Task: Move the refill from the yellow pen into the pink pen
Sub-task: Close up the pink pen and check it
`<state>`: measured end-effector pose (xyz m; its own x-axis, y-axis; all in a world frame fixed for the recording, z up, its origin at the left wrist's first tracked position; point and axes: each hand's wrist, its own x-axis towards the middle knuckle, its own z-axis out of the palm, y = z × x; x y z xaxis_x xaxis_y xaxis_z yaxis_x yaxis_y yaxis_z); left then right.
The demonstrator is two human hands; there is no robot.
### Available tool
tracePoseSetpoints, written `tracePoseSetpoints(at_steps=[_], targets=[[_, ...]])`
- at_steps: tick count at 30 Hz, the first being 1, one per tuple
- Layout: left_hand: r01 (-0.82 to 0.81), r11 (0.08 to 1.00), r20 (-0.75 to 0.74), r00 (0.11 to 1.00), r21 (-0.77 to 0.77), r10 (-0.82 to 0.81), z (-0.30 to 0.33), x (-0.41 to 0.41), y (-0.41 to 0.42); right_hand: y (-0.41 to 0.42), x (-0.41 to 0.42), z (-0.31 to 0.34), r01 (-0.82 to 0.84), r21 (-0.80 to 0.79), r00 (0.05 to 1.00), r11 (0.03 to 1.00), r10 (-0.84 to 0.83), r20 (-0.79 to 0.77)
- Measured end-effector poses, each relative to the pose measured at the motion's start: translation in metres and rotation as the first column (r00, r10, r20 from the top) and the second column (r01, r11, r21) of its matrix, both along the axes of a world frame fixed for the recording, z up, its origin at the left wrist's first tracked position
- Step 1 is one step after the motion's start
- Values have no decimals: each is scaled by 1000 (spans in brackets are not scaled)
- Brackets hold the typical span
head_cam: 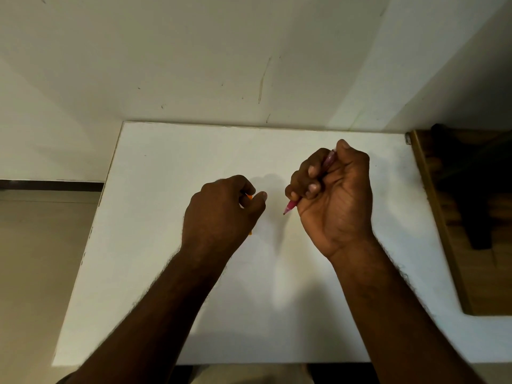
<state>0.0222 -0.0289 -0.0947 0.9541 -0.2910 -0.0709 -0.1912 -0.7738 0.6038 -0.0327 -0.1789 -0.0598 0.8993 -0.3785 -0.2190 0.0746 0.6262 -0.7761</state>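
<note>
The right hand (335, 195) is curled around the pink pen (291, 207), its tip pointing to 7 o'clock. The left hand (221, 209) holds the mostly hidden yellow pen (250, 197). Both hands are above the white table (155, 245).

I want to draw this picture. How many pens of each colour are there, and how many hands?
Pink pen: 1, gripped in the right hand
Yellow pen: 1, mostly hidden in the left hand
Hands: 2
Total: 4
</note>
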Motion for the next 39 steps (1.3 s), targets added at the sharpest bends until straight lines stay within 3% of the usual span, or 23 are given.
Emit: tracePoseSetpoints(at_steps=[39], targets=[[15, 1000, -30, 999, -4, -15, 1, 1, 2, -15, -6, -5, 147, 266, 987, 953, -157, 20]])
